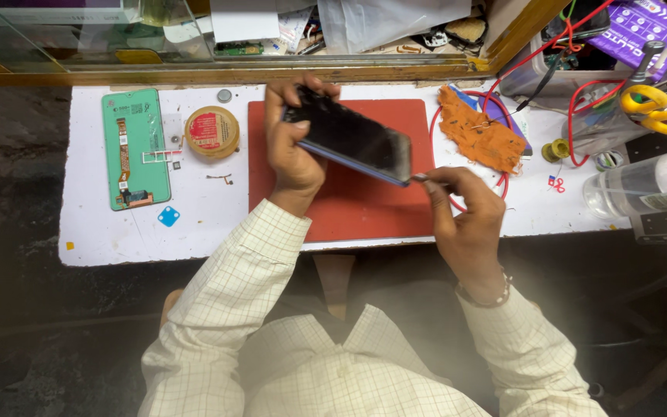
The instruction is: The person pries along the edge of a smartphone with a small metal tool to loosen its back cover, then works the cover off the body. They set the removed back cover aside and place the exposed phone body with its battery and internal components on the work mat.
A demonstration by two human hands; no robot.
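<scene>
My left hand (291, 147) grips a dark smartphone (353, 140) by its left end and holds it tilted above a red work mat (364, 208). My right hand (465, 212) pinches a thin metal tool (418, 178), whose tip touches the phone's lower right corner. Both wrists are in checked shirt sleeves, and the right one wears a bracelet.
On the white bench (102, 239) lie a green phone panel (134, 147), a round tin (211, 131), a small blue square (168, 216) and an orange cloth (479, 135). Red wires (580, 108), yellow-handled scissors (661, 108) and a clear bottle (650, 185) crowd the right side.
</scene>
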